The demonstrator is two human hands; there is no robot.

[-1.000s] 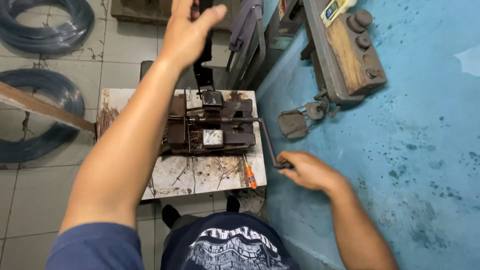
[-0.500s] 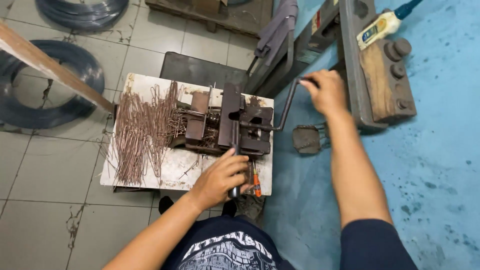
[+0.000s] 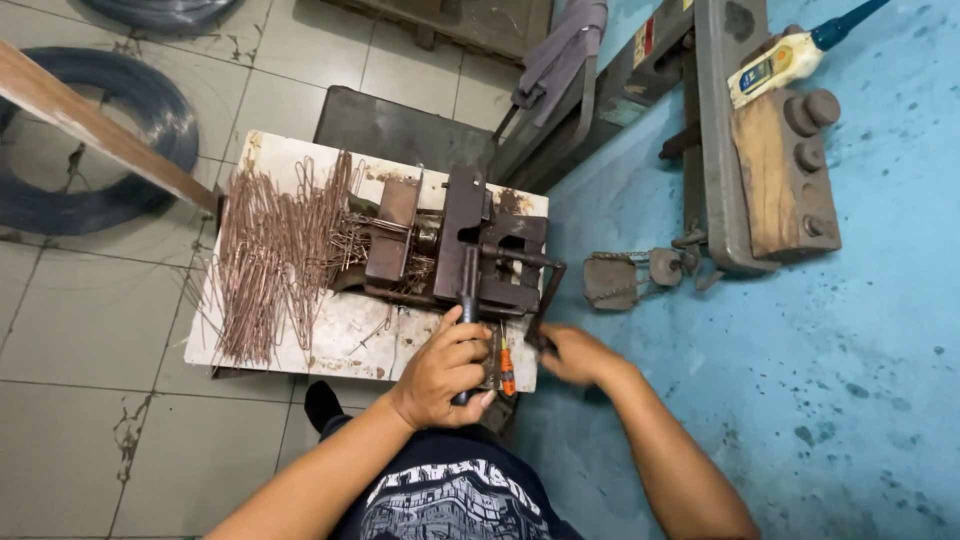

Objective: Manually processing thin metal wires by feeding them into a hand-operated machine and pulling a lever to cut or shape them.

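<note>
2 hands work 1 rusty brown metal bending jig (image 3: 455, 250) bolted to 1 worn white board (image 3: 300, 340).

The left hand (image 3: 445, 368) is fisted around 1 dark upright lever handle (image 3: 466, 300) at the jig's near edge, forearm angled up from the lower left. The right hand (image 3: 575, 352), just right of it, closes on the lower end of 1 dark cranked rod (image 3: 548, 295) that runs up to the jig's right side, its forearm coming from the lower right. 1 orange-handled screwdriver (image 3: 506, 366) lies between the hands. Left of the left hand sits 1 heap of bent brown wire pieces (image 3: 275, 260), too many to count. Beyond, on the tiles, lies 1 blue-grey wire coil (image 3: 150, 140).
</note>
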